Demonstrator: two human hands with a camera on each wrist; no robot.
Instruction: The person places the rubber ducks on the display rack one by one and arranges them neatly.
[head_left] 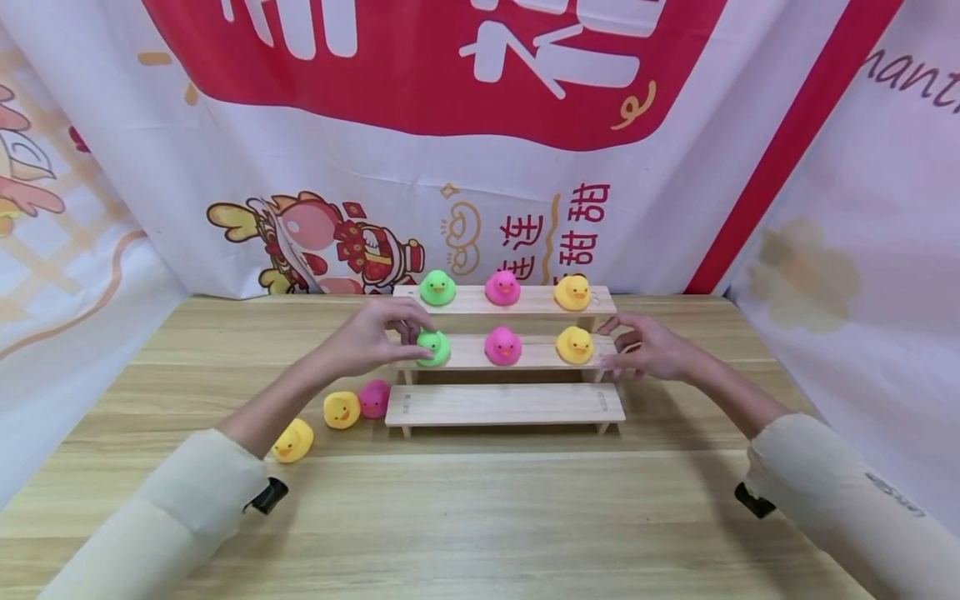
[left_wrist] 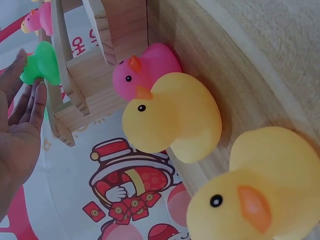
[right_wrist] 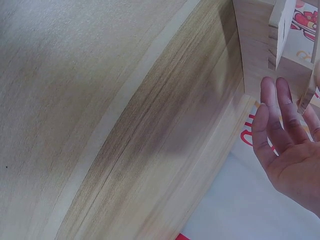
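The lower green duck (head_left: 432, 348) is sitting at the left end of the middle shelf (head_left: 467, 352), the left hand (head_left: 372, 337) is pinching it between thumb and fingers, the right hand (head_left: 651, 348) is holding its fingers loosely spread by the shelf's right end, perhaps touching it, and a pink duck (head_left: 374, 399) is resting leftward on the worktop (head_left: 495, 517).

Left hand (left_wrist: 21, 152) pinching a green duck (left_wrist: 44, 65) at a wooden tiered stand (left_wrist: 102, 85).
Its fingertips meet the duck from two sides; a pink duck (left_wrist: 44, 19) sits beyond, at upper left. On the wood-grained table (left_wrist: 245, 90), another pink duck (left_wrist: 159, 62) sits beside the stand, partly hidden by a yellow duck (left_wrist: 197, 120); a nearer yellow duck (left_wrist: 280, 167) is cut off by the frame. White cloth (left_wrist: 62, 172) carries red cartoon prints.
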